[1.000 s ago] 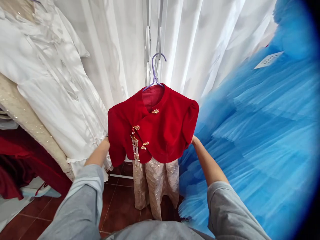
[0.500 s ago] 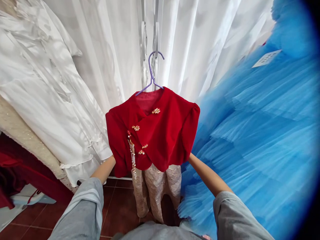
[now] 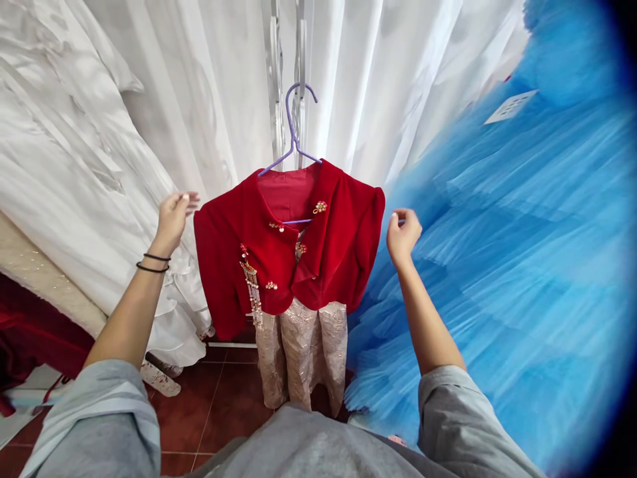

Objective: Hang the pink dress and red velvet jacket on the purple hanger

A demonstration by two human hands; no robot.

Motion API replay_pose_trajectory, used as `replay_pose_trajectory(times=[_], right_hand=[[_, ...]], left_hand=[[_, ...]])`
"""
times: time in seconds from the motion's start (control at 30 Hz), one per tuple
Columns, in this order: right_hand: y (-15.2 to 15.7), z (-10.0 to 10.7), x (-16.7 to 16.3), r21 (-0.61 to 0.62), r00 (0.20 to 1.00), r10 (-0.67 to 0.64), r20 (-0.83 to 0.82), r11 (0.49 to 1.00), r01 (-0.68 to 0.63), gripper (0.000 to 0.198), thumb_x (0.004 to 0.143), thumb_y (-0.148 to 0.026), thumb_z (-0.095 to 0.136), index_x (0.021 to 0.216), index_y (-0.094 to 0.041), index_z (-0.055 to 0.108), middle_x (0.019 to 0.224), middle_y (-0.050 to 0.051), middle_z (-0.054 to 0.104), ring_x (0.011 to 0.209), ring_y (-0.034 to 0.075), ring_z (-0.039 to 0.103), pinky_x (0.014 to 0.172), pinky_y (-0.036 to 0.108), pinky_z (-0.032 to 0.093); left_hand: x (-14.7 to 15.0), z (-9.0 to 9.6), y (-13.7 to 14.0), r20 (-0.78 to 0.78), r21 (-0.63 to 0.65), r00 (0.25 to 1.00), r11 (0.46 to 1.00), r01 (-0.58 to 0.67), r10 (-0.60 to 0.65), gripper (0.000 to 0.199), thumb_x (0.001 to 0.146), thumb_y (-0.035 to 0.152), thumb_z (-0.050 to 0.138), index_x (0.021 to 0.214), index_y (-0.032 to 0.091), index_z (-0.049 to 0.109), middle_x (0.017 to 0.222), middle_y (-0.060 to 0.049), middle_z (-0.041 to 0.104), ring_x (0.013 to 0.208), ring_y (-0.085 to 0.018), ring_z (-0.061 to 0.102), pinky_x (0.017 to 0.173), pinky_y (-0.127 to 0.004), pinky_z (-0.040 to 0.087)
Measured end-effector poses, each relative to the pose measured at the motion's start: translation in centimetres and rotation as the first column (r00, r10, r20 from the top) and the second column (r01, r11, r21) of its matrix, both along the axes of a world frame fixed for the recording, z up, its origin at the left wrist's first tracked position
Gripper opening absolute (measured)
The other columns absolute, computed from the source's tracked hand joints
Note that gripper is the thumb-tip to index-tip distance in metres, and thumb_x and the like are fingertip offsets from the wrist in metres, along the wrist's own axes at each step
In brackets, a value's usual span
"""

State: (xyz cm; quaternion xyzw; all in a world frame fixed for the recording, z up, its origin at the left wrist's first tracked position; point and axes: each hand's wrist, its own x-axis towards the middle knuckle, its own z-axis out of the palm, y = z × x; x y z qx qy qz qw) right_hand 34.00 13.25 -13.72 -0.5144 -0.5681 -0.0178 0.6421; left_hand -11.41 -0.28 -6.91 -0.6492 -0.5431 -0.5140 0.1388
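A short red velvet jacket (image 3: pixel 343 232) with puffed sleeves, pearl-like clasps and a beaded tassel (image 3: pixel 252 292) hangs on a purple hanger (image 3: pixel 292 133). Its front is parted at the neck, and the hanger's lower bar shows inside. Beneath the jacket hangs a pale, shiny, crinkled garment (image 3: pixel 298 352). My left hand (image 3: pixel 174 216) is raised just off the shoulder at the left, fingers loosely apart and holding nothing. Off the opposite shoulder, my right hand (image 3: pixel 403 236) has its fingers curled in, with nothing seen in them. Neither hand touches the jacket.
White dresses (image 3: pixel 99 199) hang close at the left. A large blue tulle dress (image 3: pixel 507 265) with a white tag (image 3: pixel 511 107) fills the right. Behind the hanger stands a white metal rack post (image 3: pixel 300 40) before white curtains (image 3: pixel 209 79). The floor (image 3: pixel 189 411) has red-brown tiles.
Both hands have come out from behind the sleeves and risen to either side of the shoulders. The jacket's front flap has fallen open at the neck. The view has shifted slightly.
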Motion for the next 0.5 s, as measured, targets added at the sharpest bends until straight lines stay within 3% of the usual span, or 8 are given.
replay_pose_trajectory(times=[0.07, 0.1, 0.13, 0.2, 0.27, 0.3, 0.4, 0.5], right_hand=[[-2.2, 1.5, -3.1, 0.065, 0.998, -0.003, 0.063, 0.998, -0.001, 0.031, 0.1, -0.035, 0.043, 0.101, -0.011, 0.062, 0.089, 0.008, 0.063, 0.08, 0.016, 0.06, 0.083, 0.035, 0.052], [-3.7, 2.1, -5.1, 0.09, 0.992, 0.017, 0.126, 0.996, -0.029, 0.032, 0.1, -0.037, 0.042, 0.106, -0.012, 0.061, 0.091, 0.008, 0.063, 0.081, 0.016, 0.06, 0.082, 0.034, 0.052], [-5.3, 2.4, -7.3, 0.078, 0.975, 0.058, 0.213, 0.994, -0.076, 0.034, 0.099, -0.04, 0.043, 0.111, -0.013, 0.059, 0.094, 0.009, 0.063, 0.082, 0.017, 0.061, 0.08, 0.033, 0.052], [-7.8, 2.4, -11.3, -0.026, 0.92, 0.121, 0.372, 0.992, -0.12, 0.046, 0.094, -0.043, 0.051, 0.128, -0.012, 0.053, 0.107, 0.013, 0.063, 0.089, 0.021, 0.062, 0.076, 0.033, 0.054], [-9.0, 1.9, -14.0, -0.156, 0.88, 0.148, 0.452, 0.984, -0.086, 0.058, 0.092, -0.037, 0.054, 0.142, -0.011, 0.043, 0.118, 0.017, 0.06, 0.097, 0.026, 0.062, 0.074, 0.035, 0.055], [-8.9, 1.6, -14.6, -0.208, 0.876, 0.159, 0.455, 0.976, -0.069, 0.058, 0.093, -0.032, 0.051, 0.146, -0.012, 0.04, 0.12, 0.018, 0.059, 0.099, 0.027, 0.062, 0.075, 0.036, 0.055], [-7.9, 1.3, -13.9, -0.265, 0.897, 0.279, 0.342, 0.945, -0.192, 0.047, 0.097, -0.02, 0.038, 0.143, -0.015, 0.042, 0.108, 0.014, 0.063, 0.095, 0.025, 0.062, 0.081, 0.039, 0.055], [-8.1, 2.2, -12.2, -0.072, 0.85, 0.498, 0.171, 0.867, -0.494, 0.034, 0.1, -0.032, 0.042, 0.129, -0.017, 0.049, 0.098, 0.008, 0.062, 0.087, 0.019, 0.062, 0.087, 0.037, 0.054]], left_hand=[[1.6, 1.6, 0.2, -0.068, 0.112, 0.998, 0.994, 0.003, 0.005, 0.054, 0.1, 0.058, 0.042, 0.116, 0.012, 0.063, 0.113, -0.011, 0.067, 0.102, -0.02, 0.062, 0.087, -0.041, 0.055], [3.0, 2.3, 0.2, -0.198, 0.146, 0.98, 0.988, 0.038, -0.009, 0.053, 0.096, 0.06, 0.049, 0.117, 0.015, 0.064, 0.12, -0.011, 0.066, 0.112, -0.023, 0.059, 0.095, -0.044, 0.051], [4.5, 3.0, 0.2, -0.389, 0.133, 0.921, 0.987, 0.093, -0.035, 0.049, 0.094, 0.06, 0.054, 0.119, 0.019, 0.065, 0.126, -0.009, 0.065, 0.12, -0.025, 0.056, 0.105, -0.048, 0.046], [7.5, 3.9, 0.5, -0.702, -0.019, 0.697, 0.983, 0.184, -0.144, 0.04, 0.095, 0.053, 0.054, 0.121, 0.025, 0.067, 0.13, -0.007, 0.064, 0.128, -0.026, 0.053, 0.114, -0.052, 0.035], [9.5, 4.2, 1.3, -0.79, -0.171, 0.557, 0.965, 0.2, -0.255, 0.032, 0.099, 0.044, 0.048, 0.113, 0.027, 0.071, 0.116, -0.004, 0.07, 0.121, -0.025, 0.058, 0.116, -0.053, 0.031], [10.1, 4.2, 1.8, -0.777, -0.204, 0.564, 0.96, 0.193, -0.279, 0.031, 0.1, 0.041, 0.046, 0.107, 0.026, 0.073, 0.106, -0.003, 0.072, 0.114, -0.024, 0.061, 0.116, -0.053, 0.031], [10.8, 4.1, 3.4, -0.628, -0.155, 0.745, 0.974, 0.164, -0.225, 0.033, 0.099, 0.039, 0.046, 0.098, 0.023, 0.075, 0.09, -0.003, 0.072, 0.1, -0.023, 0.064, 0.11, -0.053, 0.036], [11.4, 3.9, 4.4, -0.499, -0.072, 0.853, 0.988, 0.134, -0.152, 0.032, 0.098, 0.039, 0.049, 0.101, 0.021, 0.075, 0.096, -0.005, 0.072, 0.1, -0.025, 0.063, 0.107, -0.054, 0.037]])
